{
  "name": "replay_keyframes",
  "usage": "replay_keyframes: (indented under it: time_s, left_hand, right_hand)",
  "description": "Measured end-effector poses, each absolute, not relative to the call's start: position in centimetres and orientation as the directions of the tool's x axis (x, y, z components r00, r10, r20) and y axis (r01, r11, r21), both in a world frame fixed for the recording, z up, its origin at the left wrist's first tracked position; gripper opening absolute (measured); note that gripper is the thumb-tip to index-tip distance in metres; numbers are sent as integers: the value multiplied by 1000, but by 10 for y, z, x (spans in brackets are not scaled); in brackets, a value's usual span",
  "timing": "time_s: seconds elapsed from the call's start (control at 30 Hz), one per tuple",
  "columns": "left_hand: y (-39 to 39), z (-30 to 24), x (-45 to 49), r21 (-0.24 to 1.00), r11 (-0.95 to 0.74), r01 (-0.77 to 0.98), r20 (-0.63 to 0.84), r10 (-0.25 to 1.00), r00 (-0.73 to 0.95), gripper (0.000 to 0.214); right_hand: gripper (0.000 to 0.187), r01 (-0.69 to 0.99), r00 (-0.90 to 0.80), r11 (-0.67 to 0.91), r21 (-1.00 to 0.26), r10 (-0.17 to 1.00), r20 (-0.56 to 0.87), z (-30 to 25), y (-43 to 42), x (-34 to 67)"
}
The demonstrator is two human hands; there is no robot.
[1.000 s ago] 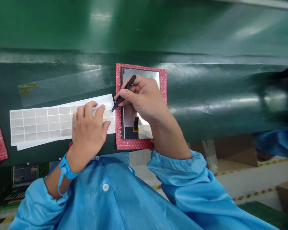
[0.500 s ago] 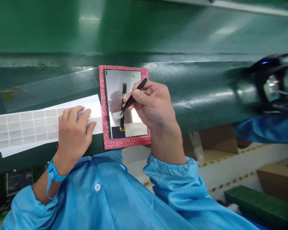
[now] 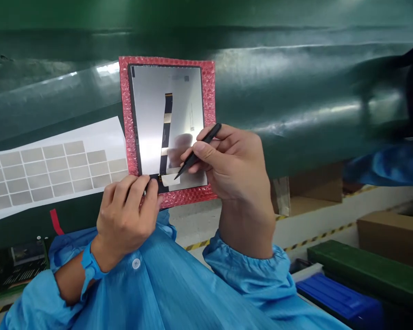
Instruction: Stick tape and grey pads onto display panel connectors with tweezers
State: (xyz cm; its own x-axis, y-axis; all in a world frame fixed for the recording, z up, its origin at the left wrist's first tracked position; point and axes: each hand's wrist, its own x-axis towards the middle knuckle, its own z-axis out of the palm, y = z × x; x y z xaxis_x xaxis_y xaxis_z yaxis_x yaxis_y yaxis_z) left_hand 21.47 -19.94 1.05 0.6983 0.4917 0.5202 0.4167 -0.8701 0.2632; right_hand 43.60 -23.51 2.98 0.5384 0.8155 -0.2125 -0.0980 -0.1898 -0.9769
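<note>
Silver panel now has the left hand at its corner.

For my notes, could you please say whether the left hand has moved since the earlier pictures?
Yes: against the label sheet, the left hand has moved right, to the lower left corner of the flat panel.

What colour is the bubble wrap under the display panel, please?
The bubble wrap is pinkish red, as the head view shows.
</note>
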Motion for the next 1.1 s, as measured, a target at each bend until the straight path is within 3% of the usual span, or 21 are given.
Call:
replay_keyframes:
  time_s: [0.8, 1.1]
  left_hand:
    - [-200, 12, 215, 328, -867, 375, 526, 498, 690, 30]
    - [-202, 11, 215, 329, -865, 379, 536, 502, 678, 26]
  right_hand:
    - [28, -152, 512, -145, -978, 835, -203, 39, -237, 449]
    - [18, -87, 547, -208, -974, 807, -221, 39, -235, 436]
